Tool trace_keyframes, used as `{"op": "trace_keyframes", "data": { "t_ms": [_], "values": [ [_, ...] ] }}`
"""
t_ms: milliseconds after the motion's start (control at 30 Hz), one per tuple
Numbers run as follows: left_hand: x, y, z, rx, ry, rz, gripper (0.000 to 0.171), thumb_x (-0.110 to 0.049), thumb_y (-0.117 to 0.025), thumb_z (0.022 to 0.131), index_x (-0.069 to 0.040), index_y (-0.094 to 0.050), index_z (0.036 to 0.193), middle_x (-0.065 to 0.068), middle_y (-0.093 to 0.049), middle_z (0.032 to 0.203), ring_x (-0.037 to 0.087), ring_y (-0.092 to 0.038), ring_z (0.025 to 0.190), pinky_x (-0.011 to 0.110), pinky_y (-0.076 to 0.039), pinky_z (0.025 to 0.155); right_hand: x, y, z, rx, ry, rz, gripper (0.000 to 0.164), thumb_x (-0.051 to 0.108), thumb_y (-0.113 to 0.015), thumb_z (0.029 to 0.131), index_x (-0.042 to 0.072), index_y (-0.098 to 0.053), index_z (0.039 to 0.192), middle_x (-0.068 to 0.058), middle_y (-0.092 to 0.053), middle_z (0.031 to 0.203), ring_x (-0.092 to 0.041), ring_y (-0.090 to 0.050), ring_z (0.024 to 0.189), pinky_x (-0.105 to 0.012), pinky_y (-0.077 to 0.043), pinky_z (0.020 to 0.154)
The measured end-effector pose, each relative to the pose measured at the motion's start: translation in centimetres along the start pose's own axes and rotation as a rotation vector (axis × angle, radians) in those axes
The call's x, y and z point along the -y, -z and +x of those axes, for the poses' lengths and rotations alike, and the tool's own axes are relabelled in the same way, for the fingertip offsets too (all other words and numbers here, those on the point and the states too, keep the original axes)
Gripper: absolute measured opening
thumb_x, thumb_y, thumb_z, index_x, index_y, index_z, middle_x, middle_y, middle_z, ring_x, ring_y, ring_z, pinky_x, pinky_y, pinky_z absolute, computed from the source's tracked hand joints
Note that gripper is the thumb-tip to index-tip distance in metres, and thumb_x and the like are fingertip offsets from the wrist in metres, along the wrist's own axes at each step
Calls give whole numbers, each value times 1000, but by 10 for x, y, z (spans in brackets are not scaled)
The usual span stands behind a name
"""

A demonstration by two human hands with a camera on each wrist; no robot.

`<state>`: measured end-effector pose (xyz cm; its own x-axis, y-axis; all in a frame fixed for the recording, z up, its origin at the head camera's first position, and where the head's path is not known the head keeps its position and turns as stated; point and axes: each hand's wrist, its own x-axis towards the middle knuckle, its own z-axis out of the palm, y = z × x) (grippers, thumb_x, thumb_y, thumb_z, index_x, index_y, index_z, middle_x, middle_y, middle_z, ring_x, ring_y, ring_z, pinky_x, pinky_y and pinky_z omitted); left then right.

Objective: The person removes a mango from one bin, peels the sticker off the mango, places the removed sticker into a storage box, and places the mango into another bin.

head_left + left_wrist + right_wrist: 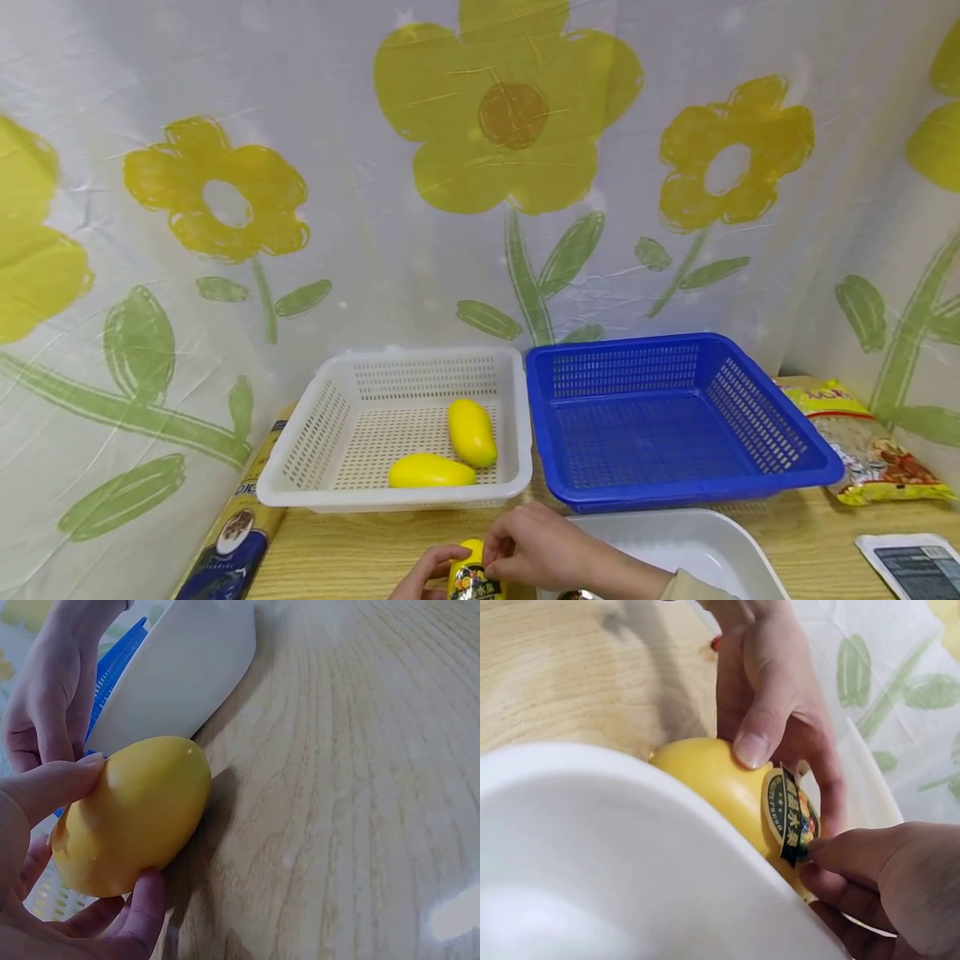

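A yellow mango is gripped by my left hand, thumb on one side and fingertips on the other, close over the wooden table. Its front carries a dark oval sticker with pale lettering and a colourful fruit picture, partly lifted from the skin. At the edge of that sticker, the thumb and forefinger of my right hand pinch it. The right forearm reaches across a white tray, whose wall covers part of the mango in the right wrist view.
Behind my hands stands a white basket holding two yellow mangoes. A blue basket adjoins it. Right of that lie a snack bag and a flat dark-labelled package; a long blue-and-gold package lies at left.
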<state>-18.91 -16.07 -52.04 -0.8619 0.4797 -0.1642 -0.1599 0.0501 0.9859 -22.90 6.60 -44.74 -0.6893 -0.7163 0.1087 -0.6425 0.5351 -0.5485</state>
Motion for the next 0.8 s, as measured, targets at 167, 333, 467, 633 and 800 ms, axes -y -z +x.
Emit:
{"op": "trace_keyframes", "data": {
  "t_ms": [167, 333, 467, 633, 800],
  "values": [
    [0, -4, 0, -41, 2, 15, 65, -8, -70, 87, 14, -31, 135, 32, -49, 123, 25, -62, 88, 38, -52, 80, -3, 3, -4, -13, 33, -142, 14, 27, -75, 82, 25, -69, 70, 26, -54, 64, 10, -44, 61, -13, -37, 65],
    [-1, -6, -1, -73, 14, 22, 66, -12, -72, 87, 14, -34, 134, 31, -51, 122, 24, -62, 87, 38, -53, 79, 0, 6, -6, 22, 24, -194, 19, 36, -73, 84, 26, -69, 69, 27, -56, 61, 10, -46, 65, -46, -42, 99],
    [-2, -8, -2, -85, 11, 23, 65, -11, -73, 86, 13, -36, 134, 31, -51, 121, 24, -63, 87, 39, -54, 79, 4, 6, -6, 41, -4, -131, 21, 35, -76, 82, 25, -66, 66, 27, -54, 59, 10, -47, 67, -65, -30, 104],
    [-2, -9, -2, -100, 17, 10, 63, -10, -73, 86, 12, -37, 133, 31, -51, 121, 25, -64, 89, 40, -54, 79, 6, 4, -7, 36, -34, -47, 18, 28, -78, 79, 24, -65, 67, 26, -52, 60, 10, -47, 68, -69, -24, 105],
    [2, -9, -2, -107, 1, 4, 62, -9, -71, 86, 13, -36, 133, 30, -52, 120, 27, -64, 92, 40, -54, 79, 7, 1, -7, 46, -56, 46, 13, 19, -75, 80, 22, -66, 70, 24, -54, 62, 10, -50, 67, -70, -18, 107]
  ]
}}
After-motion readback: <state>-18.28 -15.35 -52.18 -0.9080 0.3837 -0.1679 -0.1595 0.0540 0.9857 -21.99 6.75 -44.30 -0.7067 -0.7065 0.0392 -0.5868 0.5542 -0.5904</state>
